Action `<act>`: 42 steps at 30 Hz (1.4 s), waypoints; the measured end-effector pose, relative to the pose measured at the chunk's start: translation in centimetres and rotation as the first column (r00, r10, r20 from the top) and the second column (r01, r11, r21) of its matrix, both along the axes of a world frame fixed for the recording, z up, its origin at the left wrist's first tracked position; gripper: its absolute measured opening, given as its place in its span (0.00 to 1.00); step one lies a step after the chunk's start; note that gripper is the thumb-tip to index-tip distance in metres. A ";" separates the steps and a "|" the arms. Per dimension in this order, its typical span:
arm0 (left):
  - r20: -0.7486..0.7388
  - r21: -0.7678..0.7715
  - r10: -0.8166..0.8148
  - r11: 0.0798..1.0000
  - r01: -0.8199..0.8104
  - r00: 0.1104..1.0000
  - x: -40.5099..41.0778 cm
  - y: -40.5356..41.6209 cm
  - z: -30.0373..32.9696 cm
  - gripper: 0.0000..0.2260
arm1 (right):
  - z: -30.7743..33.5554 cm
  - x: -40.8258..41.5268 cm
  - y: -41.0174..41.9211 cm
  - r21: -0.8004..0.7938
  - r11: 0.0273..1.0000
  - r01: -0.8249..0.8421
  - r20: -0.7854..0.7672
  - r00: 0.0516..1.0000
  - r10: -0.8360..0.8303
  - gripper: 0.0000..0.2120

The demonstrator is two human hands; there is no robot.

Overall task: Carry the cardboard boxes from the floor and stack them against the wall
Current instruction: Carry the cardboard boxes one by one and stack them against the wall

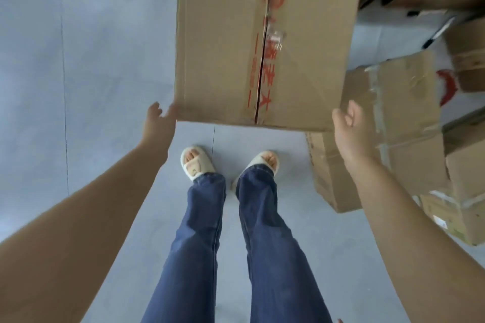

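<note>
Cardboard boxes (388, 123) crowd the right — both hands' grip wide beside the raised box (262, 42)

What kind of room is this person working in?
Probably a storeroom or stockroom: taped brown cardboard boxes are piled at the right, the plain grey-blue floor is bare, and both hands reach for a large brown carton with red print.

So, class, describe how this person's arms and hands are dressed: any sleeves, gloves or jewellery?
Both forearms are bare, no sleeves in view. The left hand and right hand wear no gloves; no rings, watch or bracelets show. Below are dark blue jeans and cream open-toed slippers.
</note>
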State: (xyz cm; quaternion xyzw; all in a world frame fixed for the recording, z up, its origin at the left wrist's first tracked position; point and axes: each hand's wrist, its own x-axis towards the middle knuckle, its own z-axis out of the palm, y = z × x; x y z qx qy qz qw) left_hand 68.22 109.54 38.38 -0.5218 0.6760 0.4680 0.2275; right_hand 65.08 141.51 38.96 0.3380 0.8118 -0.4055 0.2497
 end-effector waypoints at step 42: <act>0.078 0.302 0.243 0.919 -0.255 0.967 -3.8 -5.8 15.1 0.23 | 14.5 -3.4 -4.5 -0.335 0.826 0.454 0.366 0.870 -0.330 0.17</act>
